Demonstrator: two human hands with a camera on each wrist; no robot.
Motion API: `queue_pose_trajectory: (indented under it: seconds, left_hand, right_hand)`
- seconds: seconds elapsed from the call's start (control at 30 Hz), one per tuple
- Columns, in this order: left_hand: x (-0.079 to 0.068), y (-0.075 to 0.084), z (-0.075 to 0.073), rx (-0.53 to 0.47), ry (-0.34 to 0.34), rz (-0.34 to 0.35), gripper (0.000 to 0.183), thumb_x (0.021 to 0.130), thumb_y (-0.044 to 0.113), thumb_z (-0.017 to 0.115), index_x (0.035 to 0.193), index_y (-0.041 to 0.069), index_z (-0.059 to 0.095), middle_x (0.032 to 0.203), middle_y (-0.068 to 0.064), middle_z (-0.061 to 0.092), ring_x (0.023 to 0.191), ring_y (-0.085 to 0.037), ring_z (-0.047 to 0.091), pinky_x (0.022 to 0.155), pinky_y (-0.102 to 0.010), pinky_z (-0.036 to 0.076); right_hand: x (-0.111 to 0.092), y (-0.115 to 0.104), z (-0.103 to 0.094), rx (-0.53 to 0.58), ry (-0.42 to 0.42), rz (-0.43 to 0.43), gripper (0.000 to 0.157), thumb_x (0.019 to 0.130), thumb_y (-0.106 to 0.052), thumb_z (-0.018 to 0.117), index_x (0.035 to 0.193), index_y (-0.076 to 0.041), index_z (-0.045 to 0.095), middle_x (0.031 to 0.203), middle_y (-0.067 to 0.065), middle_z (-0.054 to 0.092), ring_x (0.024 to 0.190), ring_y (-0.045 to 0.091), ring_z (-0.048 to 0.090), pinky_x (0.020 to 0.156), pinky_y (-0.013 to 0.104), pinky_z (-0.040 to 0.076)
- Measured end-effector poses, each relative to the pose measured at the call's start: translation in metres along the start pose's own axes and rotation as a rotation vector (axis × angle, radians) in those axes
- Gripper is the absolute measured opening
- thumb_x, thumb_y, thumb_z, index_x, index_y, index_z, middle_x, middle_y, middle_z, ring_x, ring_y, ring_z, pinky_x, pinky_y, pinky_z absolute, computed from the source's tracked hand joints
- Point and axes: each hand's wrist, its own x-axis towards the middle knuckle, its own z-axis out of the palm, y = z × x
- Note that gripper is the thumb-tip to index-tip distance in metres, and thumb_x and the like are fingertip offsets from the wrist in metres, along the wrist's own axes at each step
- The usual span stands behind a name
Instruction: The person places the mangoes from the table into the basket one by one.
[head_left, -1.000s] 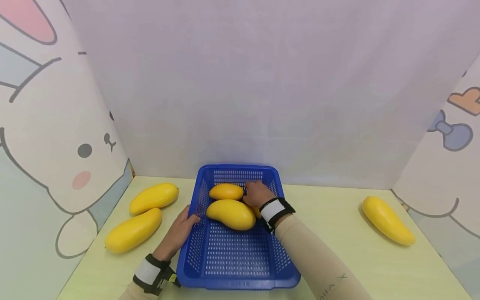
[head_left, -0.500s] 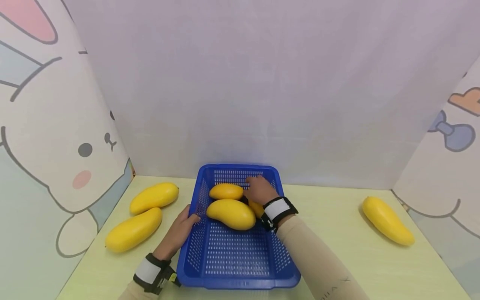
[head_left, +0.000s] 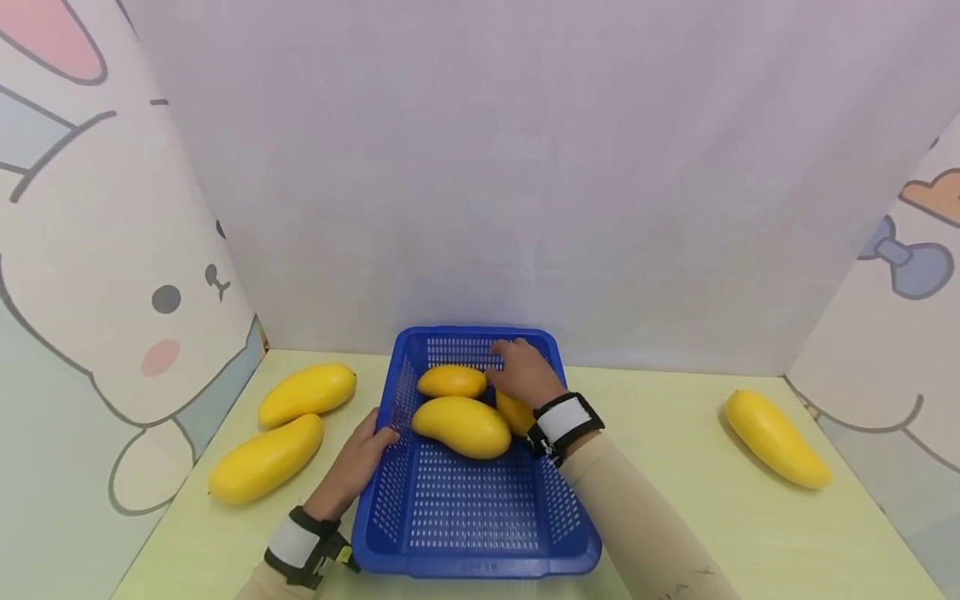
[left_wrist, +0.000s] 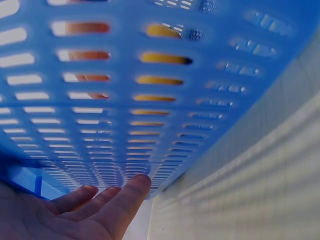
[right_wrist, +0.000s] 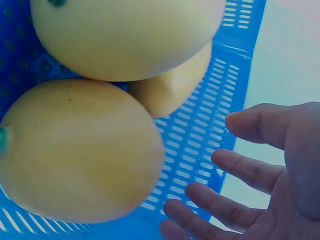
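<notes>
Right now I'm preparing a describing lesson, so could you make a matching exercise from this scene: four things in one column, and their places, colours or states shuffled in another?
Column one
1. Left hand
2. Right hand
3. Basket
4. Lone yellow fruit

Column two
A. Blue, with slotted walls
B. On the table, right of the basket
C. Fingers apart, holding nothing
D. At the basket's left rim, thumb over it

Pairs: 1-D, 2-C, 3-A, 4-B
</notes>
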Motion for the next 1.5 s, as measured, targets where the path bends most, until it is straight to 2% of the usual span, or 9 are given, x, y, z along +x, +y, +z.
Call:
queue_pose_trajectory:
  seconds: [0.07, 0.17, 0.37, 0.7, 1.0, 1.5]
  left_hand:
    - [0.0, 0.0, 0.0, 0.005, 0.005, -0.007, 0.052, 0.1, 0.008, 0.041, 0.151, -0.002, 0.033, 0.127, -0.024, 0.057, 0.096, -0.032, 0.062, 0.083, -0.045, 0.055]
    - [0.0, 0.0, 0.0, 0.014, 0.009, -0.018, 0.052, 0.1, 0.009, 0.04, 0.151, 0.0, 0.033, 0.128, -0.023, 0.057, 0.098, -0.032, 0.062, 0.085, -0.045, 0.055]
    - [0.0, 0.0, 0.0, 0.001, 0.007, -0.012, 0.053, 0.1, 0.009, 0.039, 0.152, 0.0, 0.032, 0.129, -0.024, 0.056, 0.099, -0.033, 0.062, 0.085, -0.045, 0.055]
    - [-0.001, -0.001, 0.0, -0.023, -0.002, -0.004, 0.052, 0.1, 0.007, 0.037, 0.151, -0.002, 0.031, 0.127, -0.027, 0.056, 0.095, -0.035, 0.063, 0.08, -0.045, 0.057]
    - [0.001, -0.001, 0.002, -0.019, 0.003, -0.016, 0.051, 0.1, 0.008, 0.038, 0.151, 0.0, 0.033, 0.127, -0.026, 0.057, 0.097, -0.035, 0.064, 0.081, -0.046, 0.057]
    - [0.002, -0.002, 0.0, -0.013, -0.007, -0.019, 0.052, 0.101, 0.009, 0.039, 0.152, 0.002, 0.033, 0.129, -0.024, 0.057, 0.097, -0.032, 0.063, 0.084, -0.045, 0.056]
  right_hand:
    - [-0.001, -0.001, -0.001, -0.006, 0.019, -0.02, 0.044, 0.1, -0.023, 0.063, 0.14, -0.005, 0.059, 0.135, 0.018, 0.058, 0.115, 0.031, 0.059, 0.091, 0.045, 0.051]
    - [-0.004, -0.002, -0.004, -0.004, 0.045, -0.05, 0.044, 0.1, -0.023, 0.062, 0.14, -0.005, 0.059, 0.135, 0.019, 0.058, 0.114, 0.032, 0.06, 0.089, 0.044, 0.051]
    - [-0.012, -0.008, -0.014, -0.021, 0.096, -0.099, 0.041, 0.099, -0.024, 0.062, 0.136, -0.006, 0.062, 0.137, 0.02, 0.057, 0.119, 0.035, 0.058, 0.093, 0.048, 0.05]
    - [-0.034, -0.017, -0.028, -0.025, 0.174, -0.19, 0.042, 0.099, -0.023, 0.064, 0.136, -0.006, 0.062, 0.134, 0.02, 0.057, 0.114, 0.034, 0.06, 0.092, 0.049, 0.052]
    - [-0.053, -0.023, -0.041, -0.046, 0.222, -0.203, 0.043, 0.098, -0.024, 0.066, 0.138, -0.007, 0.061, 0.135, 0.019, 0.057, 0.117, 0.034, 0.059, 0.095, 0.049, 0.051]
    - [-0.074, -0.015, -0.049, -0.067, 0.265, -0.229, 0.043, 0.096, -0.023, 0.069, 0.135, -0.006, 0.063, 0.13, 0.019, 0.06, 0.113, 0.034, 0.06, 0.091, 0.049, 0.053]
